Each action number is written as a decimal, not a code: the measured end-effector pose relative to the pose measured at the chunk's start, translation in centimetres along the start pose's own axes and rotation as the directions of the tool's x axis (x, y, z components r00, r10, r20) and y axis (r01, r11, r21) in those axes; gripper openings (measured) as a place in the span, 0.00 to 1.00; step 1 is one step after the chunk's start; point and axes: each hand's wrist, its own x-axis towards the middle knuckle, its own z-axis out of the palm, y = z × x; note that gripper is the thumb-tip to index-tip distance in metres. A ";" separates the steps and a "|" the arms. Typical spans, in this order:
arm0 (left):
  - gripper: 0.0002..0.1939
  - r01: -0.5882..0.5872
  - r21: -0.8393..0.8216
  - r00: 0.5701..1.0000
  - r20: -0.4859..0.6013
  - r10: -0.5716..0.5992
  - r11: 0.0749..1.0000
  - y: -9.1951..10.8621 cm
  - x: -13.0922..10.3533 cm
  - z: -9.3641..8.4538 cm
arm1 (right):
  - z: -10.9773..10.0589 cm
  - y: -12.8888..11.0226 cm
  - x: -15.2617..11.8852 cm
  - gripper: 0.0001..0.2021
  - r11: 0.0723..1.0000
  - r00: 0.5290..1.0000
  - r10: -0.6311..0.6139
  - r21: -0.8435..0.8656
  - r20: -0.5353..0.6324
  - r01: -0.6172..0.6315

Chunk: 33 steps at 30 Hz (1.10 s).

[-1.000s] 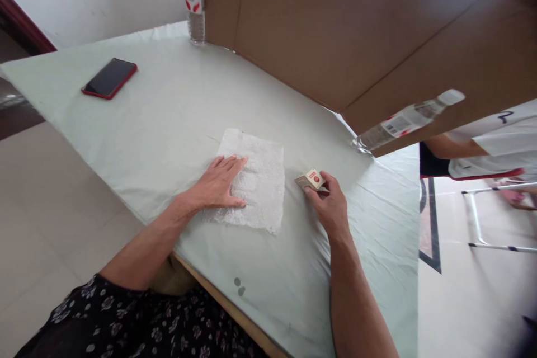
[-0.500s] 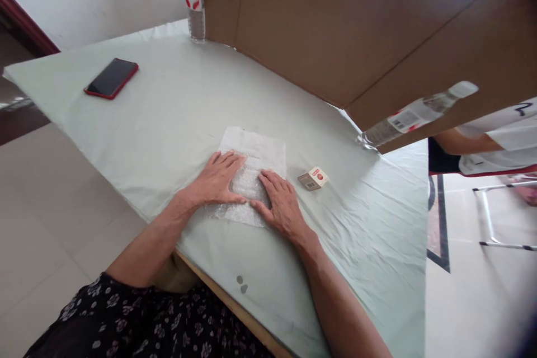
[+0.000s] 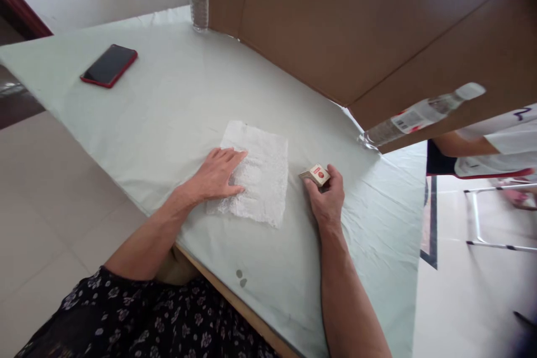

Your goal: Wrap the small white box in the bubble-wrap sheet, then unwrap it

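White bubble wrap (image 3: 266, 179) is laid flat on the pale green tablecloth (image 3: 168, 106), its left side covered by the left hand (image 3: 218, 174), which is spread wide, palm down, with nothing gripped. Just right of the sheet, a small printed carton (image 3: 318, 174) is held between thumb and fingers of the right hand (image 3: 328, 197). A red-cased smartphone (image 3: 109, 65) is placed far left, beyond the left hand.

sheet (image 3: 266, 179): rough, crinkled plastic. small box (image 3: 319, 172): smooth printed card. cloth (image 3: 159, 106): matt, creased. bottles (image 3: 198, 3): clear glossy plastic. panel (image 3: 314, 22): matt cardboard.
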 end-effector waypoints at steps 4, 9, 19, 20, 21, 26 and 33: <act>0.42 0.010 0.013 1.000 0.013 -0.010 1.000 0.0 0.0 0.1 | 0.1 -0.5 -0.3 0.30 0.999 0.999 0.025 0.030 0.020 -0.026; 0.45 0.028 0.019 0.999 0.040 -0.029 0.999 0.1 0.2 0.2 | 1.0 -4.9 -1.6 0.27 0.985 0.972 -0.144 0.119 0.183 0.123; 0.46 0.024 -0.023 1.000 0.010 -0.024 0.999 0.1 0.2 0.2 | 6.2 -8.2 -2.2 0.25 0.934 0.693 -0.353 0.197 0.629 0.298; 0.45 0.030 -0.024 0.999 0.011 -0.030 0.999 0.1 0.2 0.2 | 6.2 -7.9 -2.3 0.26 0.937 0.701 -0.347 0.194 0.623 0.292; 0.45 0.037 -0.023 0.999 0.013 -0.037 0.999 0.1 0.2 0.1 | 6.3 -7.6 -2.4 0.26 0.938 0.710 -0.344 0.193 0.614 0.288; 0.45 0.043 -0.023 0.999 0.019 -0.042 0.999 0.2 0.2 0.0 | 6.4 -7.0 -2.7 0.26 0.945 0.756 -0.326 0.187 0.568 0.268; 0.45 0.038 -0.013 0.999 0.029 -0.038 0.999 0.2 0.2 0.0 | 6.3 -7.2 -2.3 0.25 0.930 0.712 -0.367 0.237 0.598 0.281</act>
